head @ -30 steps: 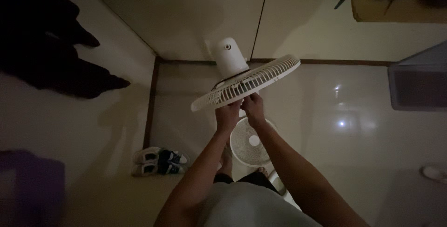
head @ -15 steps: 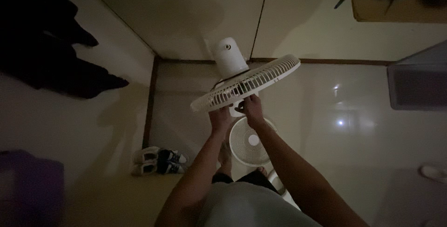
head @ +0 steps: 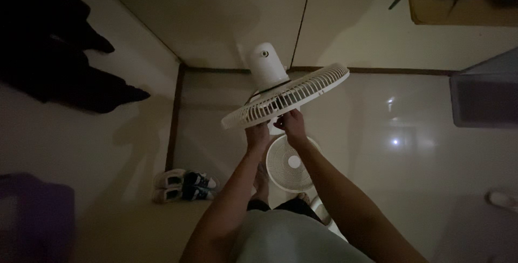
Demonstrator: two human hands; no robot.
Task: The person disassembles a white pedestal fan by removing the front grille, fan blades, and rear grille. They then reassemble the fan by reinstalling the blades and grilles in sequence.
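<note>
head view, dim room: at far left dark clothes [head: 59, 58] hang against the wall, and lower down a pair of shoes [head: 186, 185] sits on the floor [head: 431, 166]. near the middle the left hand [head: 258, 134] pinches the near rim of the white fan grille [head: 286, 97], which is tilted, raised above the floor and just in front of the motor housing [head: 267, 64]. beside it the right hand [head: 291, 124] is closed on the same rim. below them stands the round fan base [head: 291, 163]. at far right, a grey bin [head: 485, 98]. both grips sit on one edge, so the grille could likely tip, slip and drop onto the base, its thin ribs bending.
</note>
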